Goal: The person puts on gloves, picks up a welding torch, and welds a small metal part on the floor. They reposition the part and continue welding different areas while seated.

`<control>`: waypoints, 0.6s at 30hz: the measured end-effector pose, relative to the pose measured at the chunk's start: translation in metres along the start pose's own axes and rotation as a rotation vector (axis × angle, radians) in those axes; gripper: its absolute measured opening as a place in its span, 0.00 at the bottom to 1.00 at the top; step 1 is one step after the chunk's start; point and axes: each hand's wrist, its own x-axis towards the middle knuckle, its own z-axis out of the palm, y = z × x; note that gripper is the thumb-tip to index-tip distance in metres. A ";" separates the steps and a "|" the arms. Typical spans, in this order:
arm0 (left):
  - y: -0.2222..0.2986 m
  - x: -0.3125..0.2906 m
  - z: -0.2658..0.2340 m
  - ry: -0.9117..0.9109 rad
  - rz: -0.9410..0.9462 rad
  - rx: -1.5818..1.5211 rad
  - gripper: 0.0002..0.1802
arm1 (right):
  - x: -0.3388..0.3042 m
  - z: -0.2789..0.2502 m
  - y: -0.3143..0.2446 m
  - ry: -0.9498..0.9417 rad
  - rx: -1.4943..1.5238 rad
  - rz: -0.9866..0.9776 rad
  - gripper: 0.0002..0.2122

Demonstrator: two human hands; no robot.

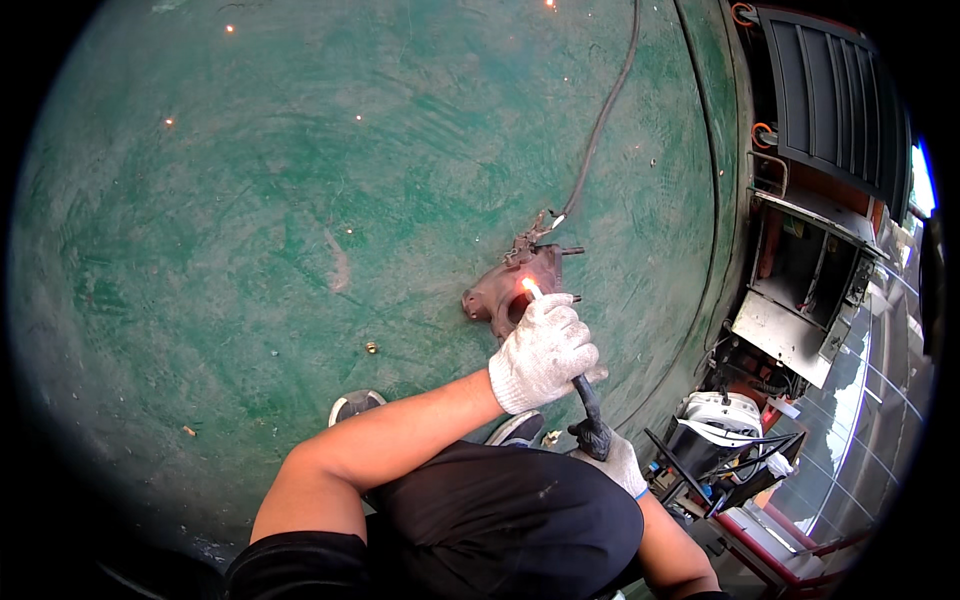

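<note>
Where the metal part [486,300] lies: on the green floor [250,250], in front of the shoes [355,405], well apart from the floor's right edge.
Left hand [545,355]: gloved, closed around the rod [537,294] just behind its glowing tip; because of the glare, I cannot tell if the tip touches the part.
Right hand [618,468]: also gloved, it seems curled around the dark handle [588,402] further back; its fingers are partly hidden.
Clamp [526,245] and cable [605,115]: both at the part's far side; a firm bite of the clamp is, I judge, important.
Steady rod: the front hand should guide with small, even movements, while the rear one carries the weight.
Sparks [168,122]: they glow on the floor, so bare forearms [400,430] would be safer covered.
Writing: on the dark cabinet [825,100] at the floor's right edge, no brand or label is readable.
</note>
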 end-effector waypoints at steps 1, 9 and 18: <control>0.000 0.000 0.000 0.000 -0.001 0.005 0.21 | 0.000 0.000 0.000 0.000 0.000 0.006 0.18; -0.002 -0.001 0.002 0.009 -0.014 -0.022 0.19 | 0.004 -0.006 0.002 -0.025 0.019 -0.028 0.17; -0.003 -0.004 0.002 0.007 -0.007 -0.056 0.20 | 0.006 -0.016 -0.003 -0.068 0.017 0.022 0.17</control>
